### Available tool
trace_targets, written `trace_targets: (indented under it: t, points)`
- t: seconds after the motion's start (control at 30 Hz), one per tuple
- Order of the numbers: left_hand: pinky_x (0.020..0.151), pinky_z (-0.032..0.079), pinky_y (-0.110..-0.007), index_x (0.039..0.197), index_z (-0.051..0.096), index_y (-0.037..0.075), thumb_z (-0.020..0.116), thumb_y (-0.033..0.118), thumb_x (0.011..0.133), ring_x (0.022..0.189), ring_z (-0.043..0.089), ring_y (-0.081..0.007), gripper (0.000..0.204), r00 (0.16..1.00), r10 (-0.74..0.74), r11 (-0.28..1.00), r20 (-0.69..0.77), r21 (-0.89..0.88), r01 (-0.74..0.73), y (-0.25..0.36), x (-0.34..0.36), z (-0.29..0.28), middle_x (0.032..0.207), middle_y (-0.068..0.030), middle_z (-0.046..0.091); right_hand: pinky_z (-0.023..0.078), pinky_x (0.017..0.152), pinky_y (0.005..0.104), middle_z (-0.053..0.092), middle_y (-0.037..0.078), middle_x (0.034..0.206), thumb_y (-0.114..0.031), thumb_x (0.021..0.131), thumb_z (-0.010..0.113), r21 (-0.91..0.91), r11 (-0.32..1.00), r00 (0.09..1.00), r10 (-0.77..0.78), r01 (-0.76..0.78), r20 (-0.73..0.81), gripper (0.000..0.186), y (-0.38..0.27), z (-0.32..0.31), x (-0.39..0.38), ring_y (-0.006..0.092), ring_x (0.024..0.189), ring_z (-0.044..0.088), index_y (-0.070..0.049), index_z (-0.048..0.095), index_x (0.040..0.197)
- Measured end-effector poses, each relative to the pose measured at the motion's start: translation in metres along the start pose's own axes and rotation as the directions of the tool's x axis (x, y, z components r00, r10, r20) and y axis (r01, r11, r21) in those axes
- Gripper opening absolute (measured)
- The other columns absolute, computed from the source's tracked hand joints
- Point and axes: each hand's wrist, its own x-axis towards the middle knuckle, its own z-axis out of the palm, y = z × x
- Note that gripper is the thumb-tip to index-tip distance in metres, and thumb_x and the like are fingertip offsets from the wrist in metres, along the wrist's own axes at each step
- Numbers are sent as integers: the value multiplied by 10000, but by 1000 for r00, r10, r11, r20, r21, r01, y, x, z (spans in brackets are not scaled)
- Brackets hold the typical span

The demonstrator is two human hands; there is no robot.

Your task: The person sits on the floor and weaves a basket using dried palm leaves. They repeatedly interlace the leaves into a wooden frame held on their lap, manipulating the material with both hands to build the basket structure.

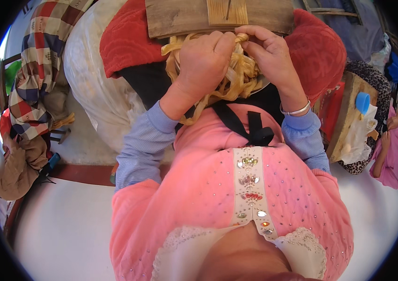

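Red cloth (131,40) is showing on both sides of board (178,18). Yellow strips (243,72) are bunching in lap, just below board's near edge. Left hand (206,61) is curling over strips, grip hidden — right hand (271,54) is sitting close beside, pinching twisted strip (241,37).

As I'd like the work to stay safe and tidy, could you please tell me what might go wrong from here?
The left hand and right hand are close to a thin dark spike on the wooden board, so a knuckle might catch it. The twisted piece at the right fingertips could loosen if the grip slips. The tan strips below lie jumbled and may tangle.
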Motion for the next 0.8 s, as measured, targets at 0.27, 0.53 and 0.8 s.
trace_targets:
  t: [0.27,0.53,0.8]
  points:
    - [534,381,-234,874,624,24,562,152,932,596,449,-70,154,756,-409,552,511,-522,651,5,-12,-4,674,0,535,480,766,290,650,23,930,6,817,577,-760,323,765,-551,564,334,254,-2,-5,9,116,863,607,-52,654,1052]
    - [418,204,-175,919,640,25,542,236,954,474,279,-3,235,539,-365,66,759,-556,828,-24,6,-13,582,91,396,482,722,199,664,72,950,-73,849,649,296,948,956,24,-114,292,201,-9,-5,14,97,839,631,5,662,1034]
    - [412,210,-166,886,627,40,567,261,939,467,284,7,235,520,-459,21,720,-576,817,-72,16,-51,588,98,394,469,646,192,643,5,804,-117,879,620,-77,996,987,50,-39,155,181,-14,-87,33,57,711,587,-28,672,1027]
